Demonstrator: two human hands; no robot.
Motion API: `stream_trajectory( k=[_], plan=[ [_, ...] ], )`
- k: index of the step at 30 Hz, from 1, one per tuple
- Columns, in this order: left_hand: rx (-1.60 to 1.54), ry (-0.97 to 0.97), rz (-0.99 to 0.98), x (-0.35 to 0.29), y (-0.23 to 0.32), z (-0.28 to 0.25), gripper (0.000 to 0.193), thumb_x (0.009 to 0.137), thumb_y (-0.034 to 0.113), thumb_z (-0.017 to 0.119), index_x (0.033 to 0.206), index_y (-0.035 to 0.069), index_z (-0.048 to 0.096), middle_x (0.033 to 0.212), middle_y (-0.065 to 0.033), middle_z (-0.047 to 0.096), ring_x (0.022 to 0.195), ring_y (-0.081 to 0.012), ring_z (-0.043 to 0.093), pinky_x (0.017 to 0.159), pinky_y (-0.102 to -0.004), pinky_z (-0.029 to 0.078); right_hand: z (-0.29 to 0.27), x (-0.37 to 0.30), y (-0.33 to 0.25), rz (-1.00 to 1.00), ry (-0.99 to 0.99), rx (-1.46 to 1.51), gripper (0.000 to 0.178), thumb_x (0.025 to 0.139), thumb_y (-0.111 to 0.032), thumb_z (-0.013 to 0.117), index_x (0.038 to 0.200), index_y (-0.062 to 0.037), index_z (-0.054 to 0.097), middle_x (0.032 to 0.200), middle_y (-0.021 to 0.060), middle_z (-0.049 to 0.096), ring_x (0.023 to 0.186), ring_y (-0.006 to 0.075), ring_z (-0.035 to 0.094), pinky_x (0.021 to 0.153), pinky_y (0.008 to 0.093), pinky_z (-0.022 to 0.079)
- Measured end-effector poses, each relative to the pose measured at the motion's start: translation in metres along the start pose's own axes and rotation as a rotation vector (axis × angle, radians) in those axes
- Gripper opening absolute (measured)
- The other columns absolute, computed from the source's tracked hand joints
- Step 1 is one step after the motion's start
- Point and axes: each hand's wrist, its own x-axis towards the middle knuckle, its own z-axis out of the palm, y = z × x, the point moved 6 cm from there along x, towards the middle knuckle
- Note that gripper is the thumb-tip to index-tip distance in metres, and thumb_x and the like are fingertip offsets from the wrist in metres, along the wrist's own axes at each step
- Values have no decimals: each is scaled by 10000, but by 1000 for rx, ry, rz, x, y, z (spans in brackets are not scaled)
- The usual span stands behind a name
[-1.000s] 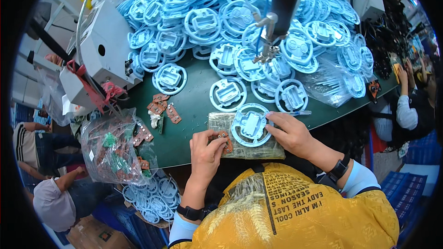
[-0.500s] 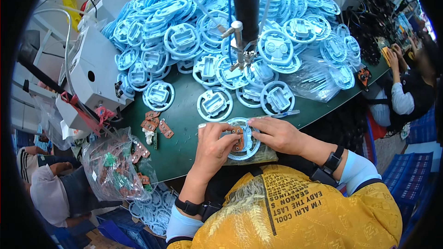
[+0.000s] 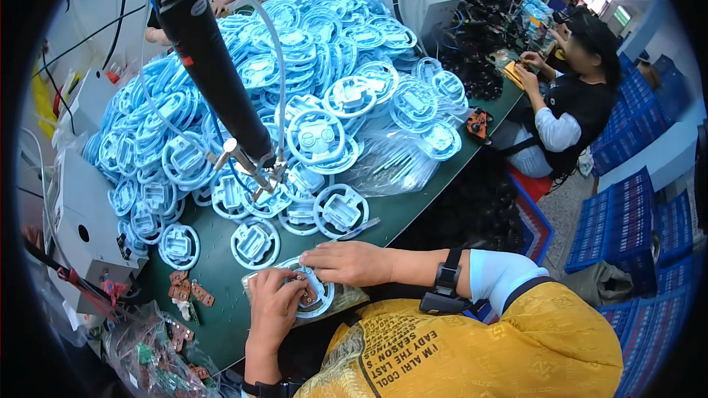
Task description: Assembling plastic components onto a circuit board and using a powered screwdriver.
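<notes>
A light-blue plastic part (image 3: 324, 301), shaped like a toy steering wheel, lies at the table's near edge on a plastic-wrapped pad (image 3: 352, 298). Inside its ring sits a small brown circuit board (image 3: 309, 295). My left hand (image 3: 271, 301) is closed over the ring's left side, thumb and fingers on the board. From the right, my right hand (image 3: 348, 262) holds the ring's far rim with its fingers together. Just beyond stands a black powered screwdriver (image 3: 214, 77) with a metal nozzle (image 3: 254, 173), apart from both hands.
A large heap of light-blue ring parts (image 3: 317, 29) covers the table's far side. Loose brown boards (image 3: 200, 293) and a clear bag of boards (image 3: 147, 350) lie left. A grey machine box (image 3: 88, 221) stands beyond them. A co-worker (image 3: 571, 96) sits at right, near blue crates (image 3: 616, 221).
The whole view has swung rightward, so table and hands appear further left and lower. Both hands remain on the same ring part, the left fingers still pressing at the board.
</notes>
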Motion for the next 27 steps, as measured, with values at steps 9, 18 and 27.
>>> stream_trajectory(
  k=[9,18,27],
  plan=[
    [74,159,-140,-38,-4,4,284,733,104,775,1005,107,695,1193,-114,603,1134,-351,538,962,-464,382,-78,-19,45,379,177,-341,113,765,-73,661,854,-50,595,821,127,617,731,321,625,641,422,525],
    [40,11,-125,-33,3,6,453,748,148,813,1178,111,674,1379,-139,525,1300,-376,455,1047,-501,345,-91,-81,158,600,-311,-773,41,801,-70,606,839,-73,623,862,83,615,794,298,664,651,418,553],
    [-52,-8,-143,-31,-12,8,488,717,127,835,1177,104,674,1375,-140,547,1278,-387,497,1027,-495,396,-104,-76,146,505,-274,-674,83,802,-60,612,881,-63,639,914,92,618,883,282,637,750,402,539]
  ],
)
